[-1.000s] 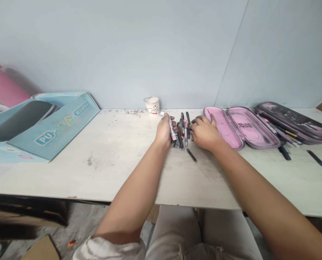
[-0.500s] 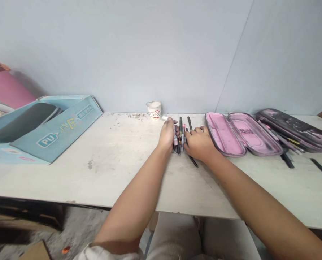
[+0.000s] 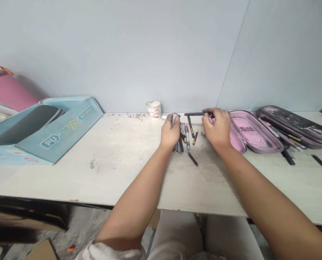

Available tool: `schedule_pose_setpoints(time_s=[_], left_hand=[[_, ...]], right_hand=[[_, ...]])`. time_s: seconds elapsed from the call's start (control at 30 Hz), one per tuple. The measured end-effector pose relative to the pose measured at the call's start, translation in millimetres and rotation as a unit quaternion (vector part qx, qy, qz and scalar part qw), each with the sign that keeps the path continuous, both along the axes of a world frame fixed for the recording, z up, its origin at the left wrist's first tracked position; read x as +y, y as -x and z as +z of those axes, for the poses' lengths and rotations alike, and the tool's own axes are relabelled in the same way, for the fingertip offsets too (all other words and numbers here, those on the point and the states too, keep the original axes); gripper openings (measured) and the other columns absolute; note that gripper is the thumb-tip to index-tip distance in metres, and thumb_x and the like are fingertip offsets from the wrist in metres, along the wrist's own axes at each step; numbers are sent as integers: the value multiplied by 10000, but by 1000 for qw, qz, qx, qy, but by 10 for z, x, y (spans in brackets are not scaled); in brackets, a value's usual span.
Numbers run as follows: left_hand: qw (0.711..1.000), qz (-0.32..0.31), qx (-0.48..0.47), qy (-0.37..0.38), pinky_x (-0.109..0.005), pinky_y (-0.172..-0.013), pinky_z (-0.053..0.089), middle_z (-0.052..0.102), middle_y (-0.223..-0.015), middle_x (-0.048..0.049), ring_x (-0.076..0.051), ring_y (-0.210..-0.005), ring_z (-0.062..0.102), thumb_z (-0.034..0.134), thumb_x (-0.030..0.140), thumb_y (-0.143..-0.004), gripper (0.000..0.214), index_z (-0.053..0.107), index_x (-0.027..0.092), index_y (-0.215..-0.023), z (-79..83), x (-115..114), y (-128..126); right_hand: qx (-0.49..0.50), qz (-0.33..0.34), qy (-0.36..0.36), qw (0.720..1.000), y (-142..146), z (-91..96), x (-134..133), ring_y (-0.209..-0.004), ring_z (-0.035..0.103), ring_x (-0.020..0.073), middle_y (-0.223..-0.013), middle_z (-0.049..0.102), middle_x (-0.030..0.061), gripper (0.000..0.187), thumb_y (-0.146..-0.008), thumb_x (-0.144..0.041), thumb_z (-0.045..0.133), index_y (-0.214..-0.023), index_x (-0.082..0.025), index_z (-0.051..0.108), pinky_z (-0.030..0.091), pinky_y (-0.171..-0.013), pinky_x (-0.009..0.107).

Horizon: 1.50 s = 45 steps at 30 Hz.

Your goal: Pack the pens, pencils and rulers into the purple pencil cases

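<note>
Left of hands, teal box reads "PU".

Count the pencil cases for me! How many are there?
2. The open pink case is partly hidden by the right hand. The dark case lies just behind it, further right.

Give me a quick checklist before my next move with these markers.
Left hand gripping the pale marker: ok.
Right hand gripping the dark marker: ok.
Loose markers lying apart from both hands: ok.
Pink case open and unobstructed: not ok, the right hand hides part of it.
Cup upright and clear of the hands: ok.
Caps on the loose markers: cannot tell.
</note>
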<state>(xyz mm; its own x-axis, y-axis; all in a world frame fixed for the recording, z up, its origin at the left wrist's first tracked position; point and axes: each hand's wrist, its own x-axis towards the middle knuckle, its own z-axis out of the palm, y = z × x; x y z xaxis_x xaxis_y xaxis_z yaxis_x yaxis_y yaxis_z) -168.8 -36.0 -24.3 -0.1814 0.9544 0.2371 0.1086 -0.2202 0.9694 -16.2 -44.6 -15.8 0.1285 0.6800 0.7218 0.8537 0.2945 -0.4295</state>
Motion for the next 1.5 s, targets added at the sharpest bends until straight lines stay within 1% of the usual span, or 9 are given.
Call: schedule_pose_setpoints(time_s=[0.1,0.33,0.6,0.8,0.93,1.07,1.2,1.4,1.5], left_hand=[[989,15,121,-86,-251,-793,381,612,-831,-28,-163,-817,540,520,240,-812,121,597,187,-889,-30,2,19],[962,6,251,-104,-307,-837,390,626,-953,-80,-210,-908,558,451,260,-847,240,580,175,-1031,-101,51,66],[894,-73,419,-140,-343,-876,381,589,-964,-98,-242,-973,530,439,263,-851,291,574,190,-1098,-105,-8,23],[904,-118,384,-149,-338,-885,380,588,-1019,-108,-244,-990,529,421,280,-858,322,550,181,-1136,-106,-56,-53],[924,-146,309,-170,-326,-891,376,579,-1096,-84,-229,-1018,528,403,216,-851,395,463,225,-1242,-52,-133,-115],[948,-115,257,-149,-309,-820,389,601,-867,-38,-193,-827,558,378,219,-864,322,483,258,-1166,0,-158,-113],[978,-36,186,-83,-269,-659,376,491,-602,21,-163,-584,493,414,254,-857,186,482,260,-1030,-2,-95,-74],[986,-42,145,-76,-244,-609,341,463,-583,46,-137,-544,469,431,258,-854,143,459,252,-994,-28,-83,-81],[981,-53,170,-80,-256,-643,363,486,-640,39,-139,-587,492,408,274,-865,212,428,237,-1073,-24,-120,-106]], right_hand=[[31,45,-38,998,21,6,-28,-902,518,213,-931,635,84,268,-856,-254,358,-928,-175,604,361,-842,338],[-38,128,-64,989,69,-5,-111,-910,499,211,-910,600,91,264,-877,-244,331,-921,-168,580,359,-847,346],[-52,-8,-31,998,-109,-11,5,-800,493,221,-774,590,82,430,-933,-371,221,-755,-188,566,329,-736,330],[-157,23,58,986,-25,-39,-9,-742,541,203,-690,633,77,544,-934,-441,225,-658,-173,610,300,-731,326],[-201,18,77,976,-39,10,-10,-829,562,214,-813,668,88,530,-951,-369,175,-790,-162,635,291,-779,335],[-211,-36,109,971,-220,-30,21,-886,549,242,-927,664,114,400,-929,-325,266,-932,-140,621,305,-775,342],[-311,2,129,942,-325,-118,-3,-992,493,277,-976,664,120,323,-889,-330,380,-1013,-148,616,296,-824,385],[-447,49,147,881,-169,-84,-45,-975,488,270,-823,682,142,243,-830,-142,431,-868,-107,669,246,-884,431],[-447,49,162,879,-119,-90,-47,-938,507,278,-813,676,153,269,-814,-88,395,-837,-100,663,286,-817,422]])
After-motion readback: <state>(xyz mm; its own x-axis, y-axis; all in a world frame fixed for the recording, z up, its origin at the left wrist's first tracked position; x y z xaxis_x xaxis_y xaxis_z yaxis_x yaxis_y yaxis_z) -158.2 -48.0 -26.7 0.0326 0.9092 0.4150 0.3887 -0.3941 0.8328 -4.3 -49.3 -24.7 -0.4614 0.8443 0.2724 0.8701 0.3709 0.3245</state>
